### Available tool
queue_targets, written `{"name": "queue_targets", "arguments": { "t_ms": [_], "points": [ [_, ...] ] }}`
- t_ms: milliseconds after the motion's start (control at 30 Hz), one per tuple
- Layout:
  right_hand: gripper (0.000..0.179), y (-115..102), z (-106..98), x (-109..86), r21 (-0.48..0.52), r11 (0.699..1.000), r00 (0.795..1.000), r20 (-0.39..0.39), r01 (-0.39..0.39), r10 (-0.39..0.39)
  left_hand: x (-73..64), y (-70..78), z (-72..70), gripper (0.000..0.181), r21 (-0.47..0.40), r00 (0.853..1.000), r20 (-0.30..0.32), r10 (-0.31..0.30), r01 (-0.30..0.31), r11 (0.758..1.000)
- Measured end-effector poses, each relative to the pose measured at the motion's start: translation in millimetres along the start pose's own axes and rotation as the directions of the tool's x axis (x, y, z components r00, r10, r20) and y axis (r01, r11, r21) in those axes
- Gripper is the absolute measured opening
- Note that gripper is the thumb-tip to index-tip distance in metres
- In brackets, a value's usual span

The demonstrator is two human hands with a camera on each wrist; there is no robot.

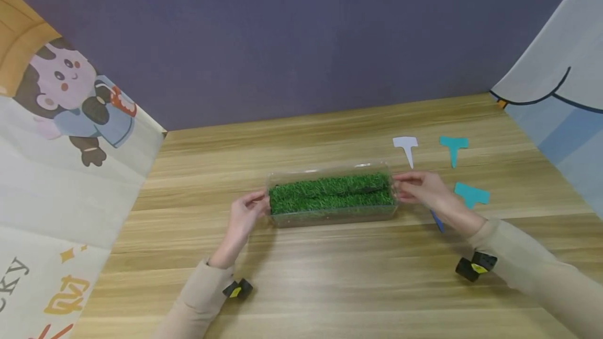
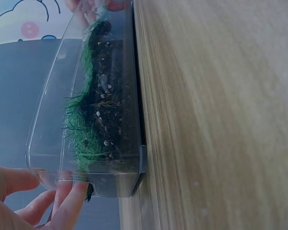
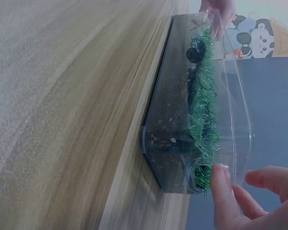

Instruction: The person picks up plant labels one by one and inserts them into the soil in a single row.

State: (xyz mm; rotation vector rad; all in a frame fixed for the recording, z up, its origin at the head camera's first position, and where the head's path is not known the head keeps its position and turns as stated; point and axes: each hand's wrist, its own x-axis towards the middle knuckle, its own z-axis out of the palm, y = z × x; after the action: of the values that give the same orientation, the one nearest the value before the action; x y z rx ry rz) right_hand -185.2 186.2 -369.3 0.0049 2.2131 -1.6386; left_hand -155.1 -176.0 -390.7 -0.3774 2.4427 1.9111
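A long clear plastic box [image 1: 332, 218] stands between my two hands near the middle of the table. Strips of green artificial grass [image 1: 325, 187] lie inside, over dark soil [image 2: 108, 96] with pale bits in it. My left hand [image 1: 242, 218] holds the left end, fingertips against the end wall and thumb at the rim. At the opposite end my right hand [image 1: 426, 190] grips the wall in the same way. Whether the box's base touches the table is hard to tell.
Right of the box lie T-shaped plant labels: a white label [image 1: 405, 143], a teal label [image 1: 454, 144] and another teal label [image 1: 472, 194]. A blue pointed piece [image 1: 437, 222] shows partly beneath my right wrist. A dark partition [image 1: 301, 41] rises behind the wooden table [image 1: 320, 286].
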Motion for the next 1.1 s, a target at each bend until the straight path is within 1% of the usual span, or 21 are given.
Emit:
{"name": "queue_targets", "arguments": {
  "t_ms": [167, 333, 467, 567, 700, 800, 967, 1100],
  "points": [
    [0.041, 0, -2, 2.0, 0.004, 1.0, 1.0, 0.017, -0.007, 0.007, -1.0, 0.8, -1.3, 0.031, -0.001, 1.0, 0.011, 0.003, -0.003, 1.0],
    [0.044, -1, -12, 9.5, -0.038, 0.999, 0.995, 0.098, -0.014, 0.018, -1.3, 1.6, -1.7, 0.031, 0.008, 1.0, 0.007, -0.012, 0.011, 1.0],
    [0.043, -5, -23, 19.6, -0.131, 0.991, 0.984, 0.178, 0.002, 0.021, -0.2, 0.4, -0.8, 0.031, -0.001, 1.0, -0.001, -0.018, 0.018, 1.0],
    [0.041, -9, -31, 29.4, -0.225, 0.974, 0.978, 0.21, 0.032, 0.016, 0.4, -0.5, -0.5, 0.03, 0.0, 1.0, -0.003, -0.013, 0.013, 1.0],
    [0.039, -15, -42, 42.7, -0.342, 0.937, 0.978, 0.207, 0.073, -0.001, 0.3, -0.3, -0.9, 0.03, 0.014, 1.0, -0.002, -0.011, 0.011, 1.0],
    [0.038, -18, -50, 53.9, -0.421, 0.902, 0.984, 0.18, 0.091, -0.015, 0.3, 0.3, -1.4, 0.03, 0.022, 1.0, 0.002, -0.013, 0.012, 1.0],
    [0.036, -21, -61, 71.8, -0.471, 0.877, 0.989, 0.143, 0.094, -0.03, 0.6, 0.2, -1.8, 0.031, 0.023, 1.0, 0.011, -0.013, 0.012, 1.0],
    [0.036, -25, -67, 82.1, -0.508, 0.858, 0.992, 0.127, 0.078, -0.015, 0.7, -0.3, -2.0, 0.032, 0.022, 1.0, 0.013, -0.014, 0.013, 1.0]
  ]
}}
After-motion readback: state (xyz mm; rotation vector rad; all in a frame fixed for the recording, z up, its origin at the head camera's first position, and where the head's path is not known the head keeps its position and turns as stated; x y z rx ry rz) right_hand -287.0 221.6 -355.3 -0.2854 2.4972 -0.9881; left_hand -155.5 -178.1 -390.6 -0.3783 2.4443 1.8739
